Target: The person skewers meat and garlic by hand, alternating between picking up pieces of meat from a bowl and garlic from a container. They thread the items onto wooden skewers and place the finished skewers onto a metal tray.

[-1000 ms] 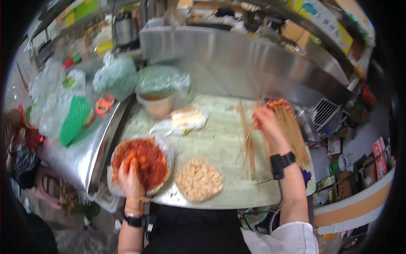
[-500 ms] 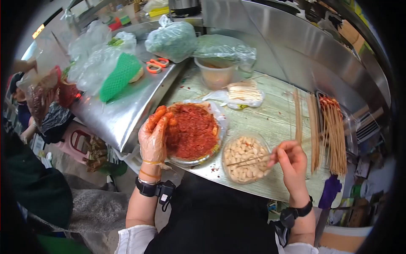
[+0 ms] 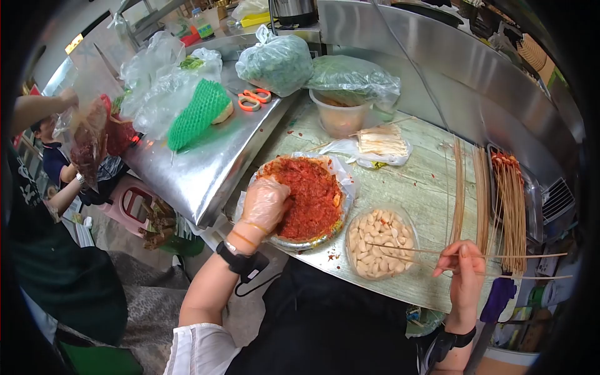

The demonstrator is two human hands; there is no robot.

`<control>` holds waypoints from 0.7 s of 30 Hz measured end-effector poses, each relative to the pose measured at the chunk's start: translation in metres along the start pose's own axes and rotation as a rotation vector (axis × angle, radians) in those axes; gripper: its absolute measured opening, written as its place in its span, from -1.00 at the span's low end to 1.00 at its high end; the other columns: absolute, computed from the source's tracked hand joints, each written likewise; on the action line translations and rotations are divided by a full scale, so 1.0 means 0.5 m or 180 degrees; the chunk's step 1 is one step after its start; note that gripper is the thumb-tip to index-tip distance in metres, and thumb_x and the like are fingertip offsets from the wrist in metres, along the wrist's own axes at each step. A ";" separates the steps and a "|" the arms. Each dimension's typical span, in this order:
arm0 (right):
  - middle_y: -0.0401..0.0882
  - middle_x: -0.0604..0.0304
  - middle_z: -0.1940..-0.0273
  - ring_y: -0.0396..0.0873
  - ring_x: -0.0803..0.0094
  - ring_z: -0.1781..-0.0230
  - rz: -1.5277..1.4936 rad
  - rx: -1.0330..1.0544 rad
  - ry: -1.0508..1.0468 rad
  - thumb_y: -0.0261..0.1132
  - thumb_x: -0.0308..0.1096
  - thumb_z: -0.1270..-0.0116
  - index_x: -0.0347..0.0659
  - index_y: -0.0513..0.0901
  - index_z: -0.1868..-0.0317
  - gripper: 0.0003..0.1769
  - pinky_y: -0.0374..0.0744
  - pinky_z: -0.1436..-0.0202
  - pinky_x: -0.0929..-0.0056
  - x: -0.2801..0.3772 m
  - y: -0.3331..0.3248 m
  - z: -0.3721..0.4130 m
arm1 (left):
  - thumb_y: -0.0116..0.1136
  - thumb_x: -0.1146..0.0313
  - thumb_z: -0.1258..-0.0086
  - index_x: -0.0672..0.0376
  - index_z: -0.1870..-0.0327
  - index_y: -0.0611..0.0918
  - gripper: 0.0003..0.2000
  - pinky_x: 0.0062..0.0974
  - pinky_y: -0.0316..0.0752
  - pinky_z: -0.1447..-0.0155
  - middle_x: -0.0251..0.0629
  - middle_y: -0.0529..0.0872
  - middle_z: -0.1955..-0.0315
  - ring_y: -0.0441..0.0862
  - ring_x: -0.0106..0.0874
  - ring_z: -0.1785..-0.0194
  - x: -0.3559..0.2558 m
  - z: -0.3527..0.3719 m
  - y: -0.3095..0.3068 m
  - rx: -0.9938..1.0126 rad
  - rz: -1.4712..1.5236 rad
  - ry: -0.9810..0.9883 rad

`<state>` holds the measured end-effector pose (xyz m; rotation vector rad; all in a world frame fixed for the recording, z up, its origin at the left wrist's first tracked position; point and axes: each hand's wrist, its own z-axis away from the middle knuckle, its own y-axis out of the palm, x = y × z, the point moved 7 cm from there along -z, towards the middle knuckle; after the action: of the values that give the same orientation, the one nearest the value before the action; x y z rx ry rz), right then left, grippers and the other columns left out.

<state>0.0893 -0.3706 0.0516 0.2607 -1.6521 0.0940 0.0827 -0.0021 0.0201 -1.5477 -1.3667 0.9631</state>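
My left hand (image 3: 265, 205), in a clear plastic glove with a rubber band at the wrist, reaches into a bowl of coarse red paste (image 3: 312, 194). Its fingers curl down at the paste's left side; their tips and anything in them are hidden. My bare right hand (image 3: 461, 269) pinches two thin bamboo skewers (image 3: 525, 255) at the board's front right. Their left ends reach over a clear tub of peeled garlic cloves (image 3: 381, 244). On the right, several skewers with reddish pieces at their far ends (image 3: 509, 206) rest across a metal tray.
Bare skewers (image 3: 458, 187) lie right of the garlic. Behind the bowl are pale sticks on plastic (image 3: 381, 140), a plastic tub (image 3: 340, 115) and bagged greens (image 3: 275, 62). Orange-handled scissors (image 3: 253, 100) and a green foam net (image 3: 200, 115) lie on the steel counter. People stand at left.
My left hand has lowered from the bowl's edge into the red paste. The right hand has moved right, and the skewers now extend past it. The view has shifted slightly.
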 end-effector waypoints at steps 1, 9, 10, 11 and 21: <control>0.55 0.13 0.48 0.55 0.43 0.56 -0.0007 0.0007 0.0034 0.01 -0.18 -0.48 -0.35 0.52 0.30 -0.63 0.59 0.45 0.51 -0.007 0.002 0.003 | 0.25 0.36 0.02 0.16 0.58 0.55 -0.87 -0.20 0.46 0.27 -0.09 0.55 0.58 0.56 -0.08 0.39 0.001 -0.004 0.011 0.0000 -0.0005 0.0006; 0.54 0.11 0.47 0.54 0.46 0.54 -0.0161 -0.0079 0.0042 0.00 -0.20 -0.49 -0.34 0.51 0.31 -0.64 0.58 0.46 0.52 -0.013 -0.003 0.016 | 0.24 0.32 -0.08 0.21 0.55 0.52 -0.82 -0.13 0.45 0.28 -0.02 0.58 0.56 0.55 0.00 0.42 0.043 -0.014 0.005 -0.0324 0.0073 -0.0518; 0.54 0.11 0.47 0.53 0.46 0.54 -0.0205 -0.0110 0.0023 0.00 -0.20 -0.49 -0.34 0.51 0.31 -0.64 0.58 0.47 0.53 -0.012 -0.004 0.016 | 0.21 0.31 -0.13 0.19 0.50 0.54 -0.84 -0.16 0.46 0.28 -0.01 0.60 0.51 0.57 -0.01 0.38 0.061 -0.010 0.011 -0.0264 0.0169 -0.0727; 0.54 0.11 0.47 0.53 0.47 0.55 -0.0246 -0.0139 0.0005 0.00 -0.21 -0.49 -0.34 0.51 0.31 -0.64 0.57 0.48 0.53 -0.011 -0.005 0.015 | 0.21 0.31 -0.13 0.19 0.50 0.54 -0.84 -0.16 0.46 0.28 -0.01 0.60 0.51 0.57 -0.01 0.38 0.068 -0.009 0.009 -0.0267 0.0167 -0.0720; 0.54 0.11 0.48 0.52 0.48 0.56 -0.0291 -0.0173 0.0011 0.01 -0.20 -0.48 -0.34 0.51 0.32 -0.64 0.56 0.48 0.54 -0.009 0.003 0.020 | 0.28 0.25 -0.06 0.16 0.53 0.58 -0.81 -0.16 0.48 0.25 -0.06 0.61 0.52 0.59 -0.08 0.35 0.036 -0.019 0.029 0.0136 -0.0412 -0.0244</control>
<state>0.0795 -0.3709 0.0462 0.2941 -1.6343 -0.0195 0.0986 0.0139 0.0097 -1.3854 -1.4715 0.9737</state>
